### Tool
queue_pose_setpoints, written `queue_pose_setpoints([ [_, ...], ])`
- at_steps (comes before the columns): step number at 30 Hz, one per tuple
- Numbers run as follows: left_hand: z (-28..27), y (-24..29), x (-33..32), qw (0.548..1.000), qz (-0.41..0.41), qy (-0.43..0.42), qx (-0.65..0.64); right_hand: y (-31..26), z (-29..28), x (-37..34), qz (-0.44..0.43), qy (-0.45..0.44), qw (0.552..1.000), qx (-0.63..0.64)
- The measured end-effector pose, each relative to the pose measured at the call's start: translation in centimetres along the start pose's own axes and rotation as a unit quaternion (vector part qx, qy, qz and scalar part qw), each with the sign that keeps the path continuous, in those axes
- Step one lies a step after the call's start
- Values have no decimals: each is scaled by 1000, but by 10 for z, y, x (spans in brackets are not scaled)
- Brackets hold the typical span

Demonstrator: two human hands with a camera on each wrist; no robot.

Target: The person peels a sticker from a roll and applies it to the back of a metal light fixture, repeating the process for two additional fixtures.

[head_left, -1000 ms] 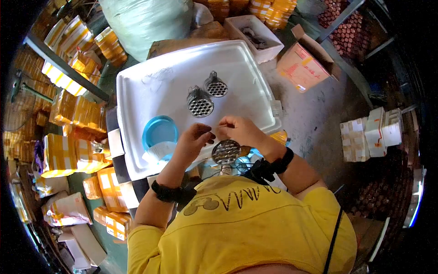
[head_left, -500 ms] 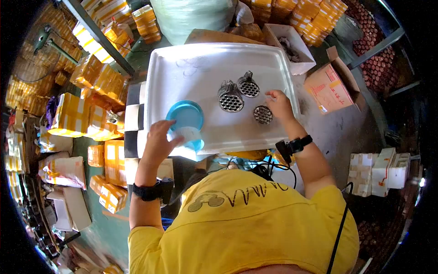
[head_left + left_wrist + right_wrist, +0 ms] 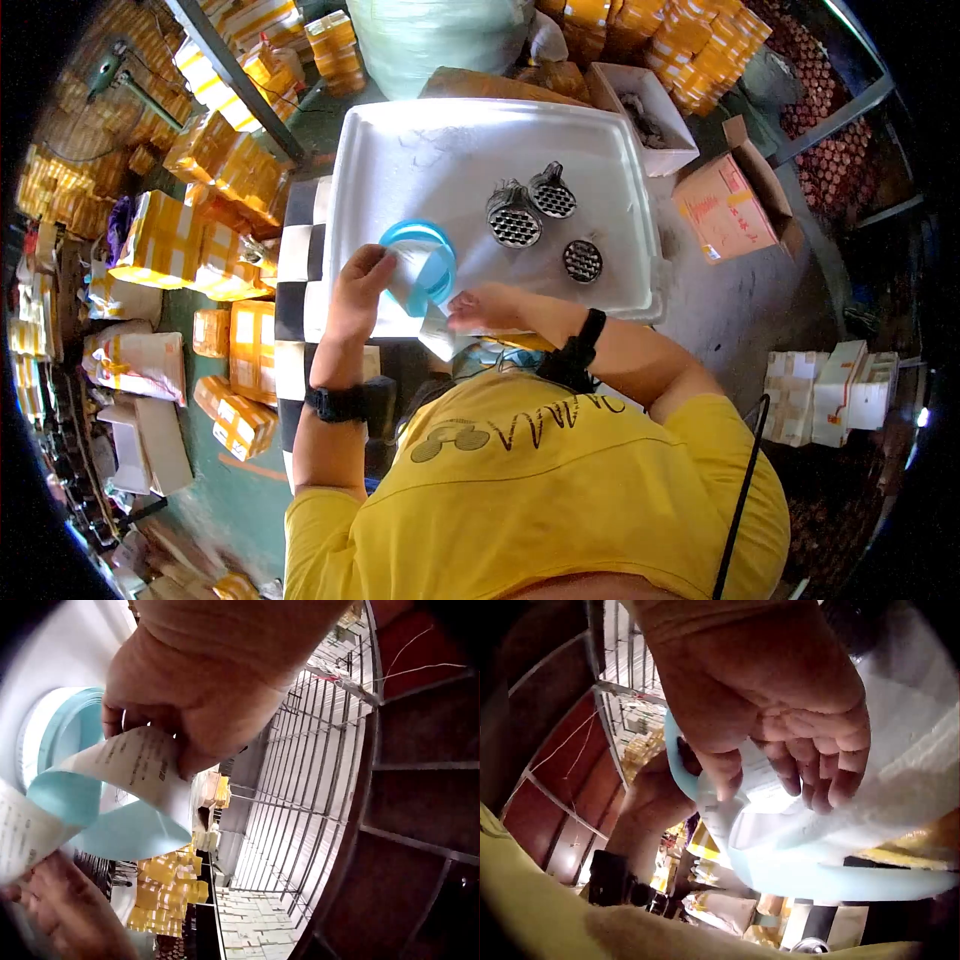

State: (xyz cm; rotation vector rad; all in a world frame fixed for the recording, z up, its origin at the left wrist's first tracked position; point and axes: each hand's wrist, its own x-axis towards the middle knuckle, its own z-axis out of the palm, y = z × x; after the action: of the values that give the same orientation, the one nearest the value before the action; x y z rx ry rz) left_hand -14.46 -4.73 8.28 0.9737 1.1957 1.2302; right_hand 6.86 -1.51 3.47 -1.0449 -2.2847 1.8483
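Head view — the left hand is at the near left part of the white counter, and the right hand comes in from the other side, with a printed strip between them. The strip, white with print on one face and pale blue on the other, bends in a loose loop beside the blue roll, which lies on the counter at the left. The grip of the left hand is narrow: thumb and fingers pinch the strip near its edge, probably because a thin strip curls easily and needs one steady point. The right hand touches the strip with its fingers bent; whether its grip really closes on the strip, I cannot tell. The hands are set apart along the strip, perhaps so that the loop does not fold over itself. Farther to the right are three dark pieces with honeycomb-like ends — a larger bundle, a smaller bundle just beside it, and a round piece nearer to the person and a little apart. Neither hand touches them; this spacing seems to leave the roll free for handling. The raised rim of the counter may help to stop round things from going off.
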Motion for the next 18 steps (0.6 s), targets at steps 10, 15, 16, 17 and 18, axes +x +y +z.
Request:
queue_pose_setpoints([
  [10,10,-6,6,992,-10,59,-112,-27,11,-4,138,-17,895,424],
  [15,-13,-9,-3,971,38,197,130,-41,-20,-20,13,165,936,311],
  [16,-15,-1,-13,979,43,131,151,-42,-25,-24,-37,194,941,276],
  [17,-4,5,-21,986,10,91,140,-46,-29,-29,-64,225,950,207],
  [18,3,12,-27,993,-56,-16,105,-50,-31,-32,-75,214,956,187],
])
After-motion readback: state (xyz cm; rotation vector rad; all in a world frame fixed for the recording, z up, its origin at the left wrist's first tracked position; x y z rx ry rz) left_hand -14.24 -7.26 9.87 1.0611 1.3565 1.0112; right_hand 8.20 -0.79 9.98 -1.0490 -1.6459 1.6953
